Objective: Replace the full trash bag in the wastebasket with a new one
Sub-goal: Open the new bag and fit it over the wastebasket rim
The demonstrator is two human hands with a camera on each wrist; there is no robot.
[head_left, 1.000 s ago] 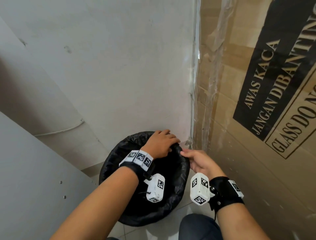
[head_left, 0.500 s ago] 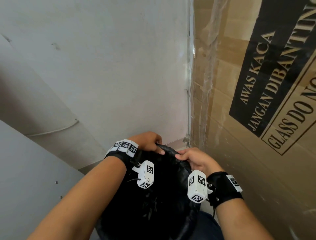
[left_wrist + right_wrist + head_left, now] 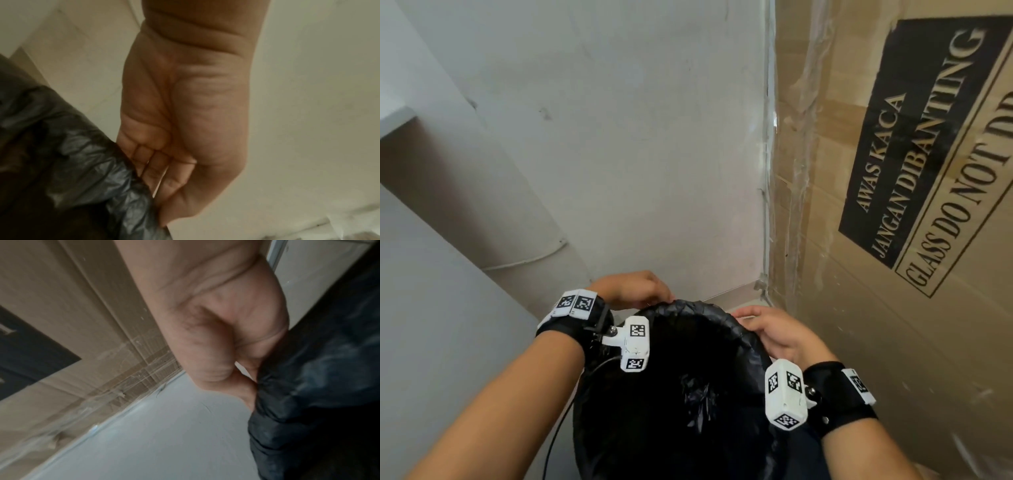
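A black trash bag (image 3: 688,394) lines the wastebasket, its edge folded over the round rim (image 3: 698,306), and it fills the lower middle of the head view. My left hand (image 3: 650,296) holds the far-left part of the rim, fingers curled against the crinkled bag edge (image 3: 115,175). My right hand (image 3: 755,320) grips the far-right part of the rim, with the thumb on top and the fingers (image 3: 248,368) pinching the bag (image 3: 318,369). Crumpled black plastic shows deep inside the bag; anything else in it is too dark to see.
A tall cardboard box (image 3: 893,171) with a glass warning label stands close on the right. A white wall (image 3: 619,137) is behind the basket, with a thin white cable (image 3: 527,260) along it. A grey panel (image 3: 431,325) closes the left side. Pale floor (image 3: 164,434) lies below.
The basket has come up closer and fills more of the view. My left hand slid from the far rim toward its left side; my right hand moved onto the rim and took hold.
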